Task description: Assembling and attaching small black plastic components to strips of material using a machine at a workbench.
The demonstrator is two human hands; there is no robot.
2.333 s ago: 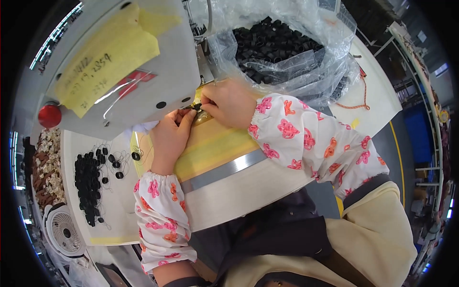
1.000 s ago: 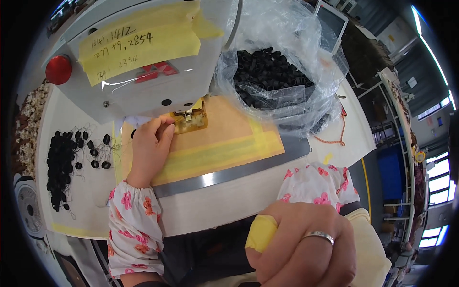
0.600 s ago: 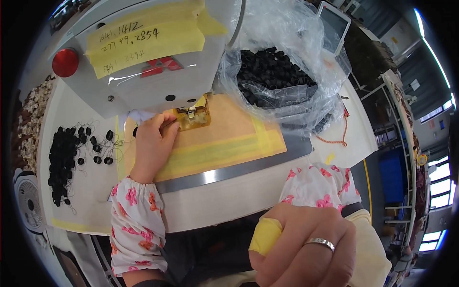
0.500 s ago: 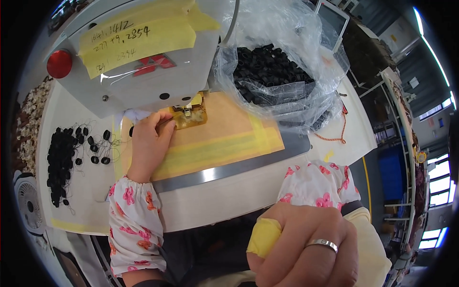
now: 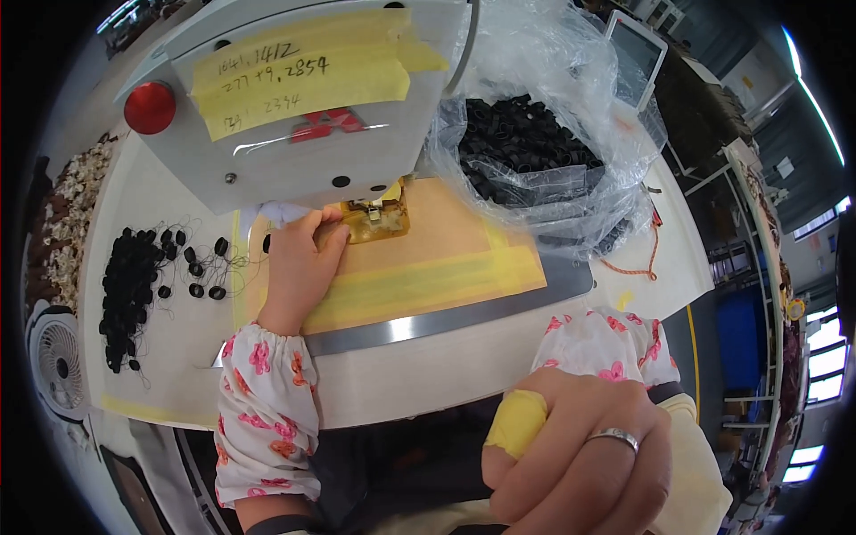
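At the foot of a grey sewing-type machine (image 5: 294,160), my left hand (image 5: 303,272) has its thumb and index finger pinched together beside a yellowed clear plate (image 5: 392,228) with a small metal foot. Whatever lies between those fingertips is too small or hidden to make out. My right hand (image 5: 580,446) is raised close to the camera at the lower right, away from the table. Its fingers curl inward, with yellow tape round one digit and a ring on another; the fingertips are out of sight. Near my left wrist lies a small black loop piece (image 5: 267,242).
Left of my hand, black pieces with loose threads (image 5: 129,294) lie piled. A clear plastic bag (image 5: 624,156) full of black loops (image 5: 522,134) stands right of the machine. A taped tan board (image 5: 446,236) and metal plate edge (image 5: 401,330) lie in front. A red button (image 5: 150,108) juts out.
The whole view has shifted slightly, so the table and machine appear farther right. My left hand keeps its pinch beside the plate; my right hand stays raised and curled, a little lower in the picture.
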